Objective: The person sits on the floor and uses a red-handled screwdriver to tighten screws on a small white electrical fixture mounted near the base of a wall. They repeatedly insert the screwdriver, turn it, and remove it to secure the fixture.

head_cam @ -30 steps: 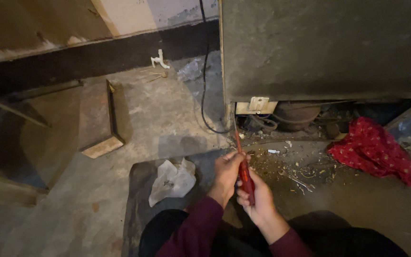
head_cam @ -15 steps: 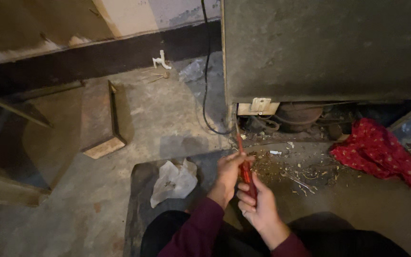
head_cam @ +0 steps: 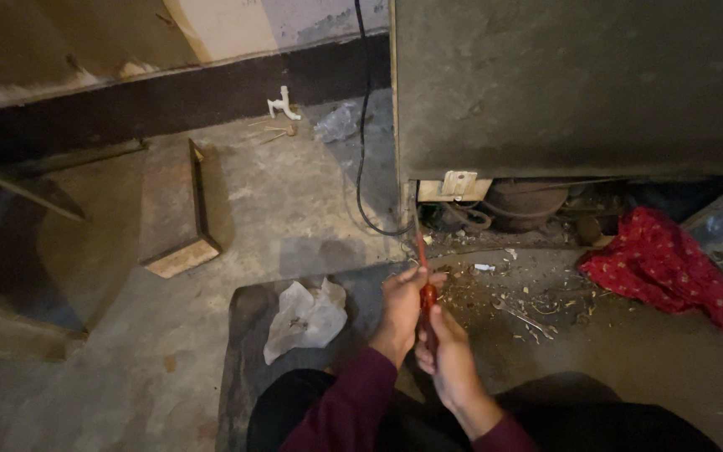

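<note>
Both my hands grip a screwdriver with a red handle (head_cam: 425,295). My left hand (head_cam: 402,308) wraps its upper part, and my right hand (head_cam: 447,356) holds the handle lower down. The shaft points up toward the lower left corner of a large grey-green appliance (head_cam: 579,84), near a pale bracket (head_cam: 455,185). A dark round compressor (head_cam: 527,202) sits in the open base behind it. My sleeves are dark red.
A black cable (head_cam: 363,142) runs down the wall to the appliance's base. Crumpled white plastic (head_cam: 305,316) lies on a dark mat at my left. Debris litters the floor. A red patterned cloth (head_cam: 661,266) lies at the right, a wooden block (head_cam: 173,209) at the left.
My hands and the screwdriver have stayed at the appliance's lower corner, with only a slight shift of grip. The view has drifted a little.
</note>
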